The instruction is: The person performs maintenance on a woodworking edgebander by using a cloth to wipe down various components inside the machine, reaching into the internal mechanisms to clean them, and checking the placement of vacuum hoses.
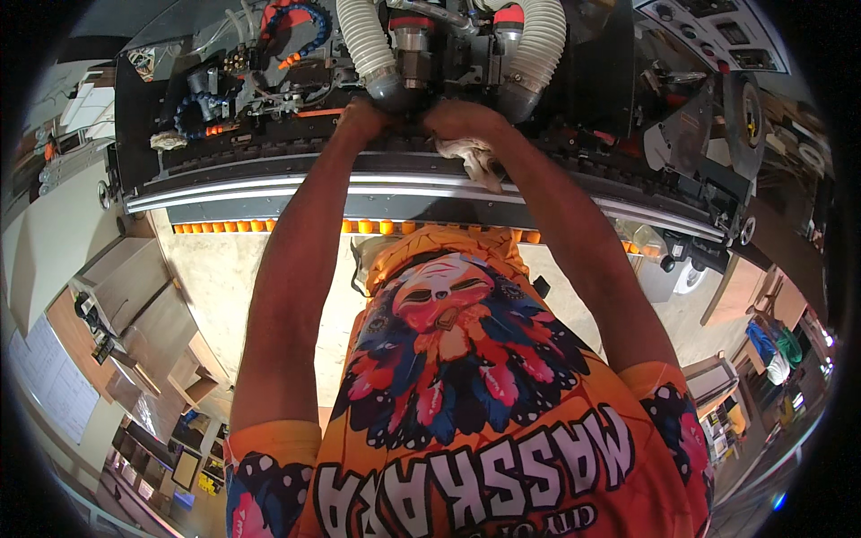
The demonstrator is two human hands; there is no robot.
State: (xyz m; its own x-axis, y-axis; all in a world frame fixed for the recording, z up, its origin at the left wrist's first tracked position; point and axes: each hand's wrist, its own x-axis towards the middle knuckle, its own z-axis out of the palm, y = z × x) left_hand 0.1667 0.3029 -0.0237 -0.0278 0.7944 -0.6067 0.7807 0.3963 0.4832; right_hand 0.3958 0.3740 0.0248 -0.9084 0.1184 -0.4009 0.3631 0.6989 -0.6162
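Observation:
Both my arms reach forward into a dark machine [592, 117] with motors and hoses. My left hand [363, 118] is in beside the lower end of a ribbed grey hose [361, 40], under a motor [413, 54]. Its fingers are hidden among the machine parts. Close to it on the right, my right hand [464, 118] is bent inward, with a crumpled off-white rag [468, 160] hanging from under the palm and wrist. The fingertips of this hand are out of sight too, but the rag appears gripped in it.
A second ribbed hose [543, 45] comes down right of my hands. Along the machine's near side runs a metal rail [413, 184], with a row of orange rollers [386, 227] below it. Orange-tipped blue segmented hoses [314, 36] stand at the left. A control panel [717, 34] is at far right.

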